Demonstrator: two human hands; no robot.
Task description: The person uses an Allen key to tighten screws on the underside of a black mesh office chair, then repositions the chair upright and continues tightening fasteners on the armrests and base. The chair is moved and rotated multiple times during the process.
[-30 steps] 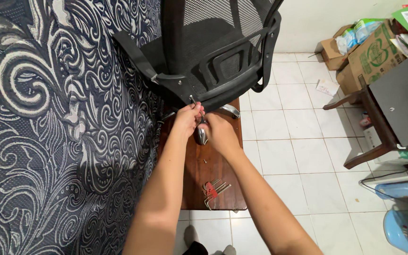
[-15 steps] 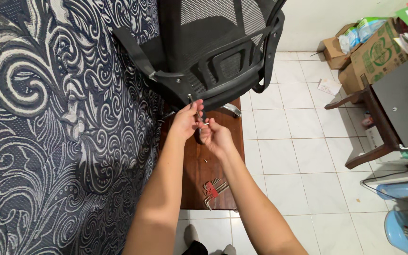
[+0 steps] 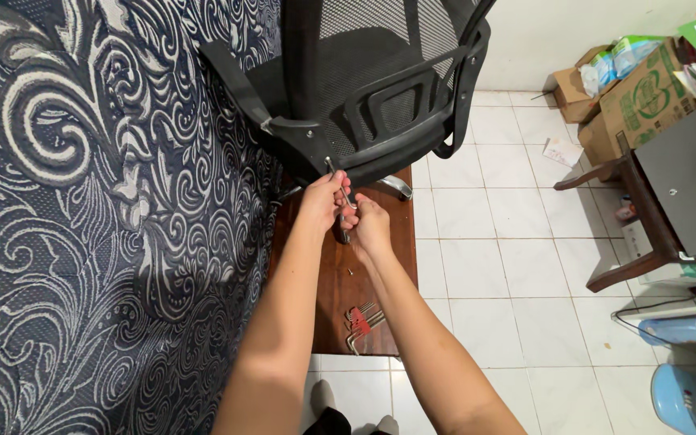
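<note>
A black mesh office chair (image 3: 380,89) lies tipped against a patterned mattress, over a small dark wooden table (image 3: 368,278). My left hand (image 3: 321,201) pinches a thin metal hex key (image 3: 333,172) whose tip sits in a bolt on the chair's lower frame. My right hand (image 3: 372,226) is pressed against the left, fingers closed around the key's lower end. A shiny chrome chair part (image 3: 341,234) shows just below both hands. A red-handled hex key set (image 3: 360,322) lies on the table near its front edge, with a tiny screw (image 3: 350,272) between it and my hands.
The dark swirl-patterned mattress (image 3: 98,225) fills the left side. A white tiled floor (image 3: 509,266) is on the right, with cardboard boxes (image 3: 630,89), a dark wooden cabinet (image 3: 678,185) and a blue fan (image 3: 686,395) along the right edge.
My right hand has lifted off the chrome part and moved up against my left hand at the hex key. The left hand has stayed at the bolt.
</note>
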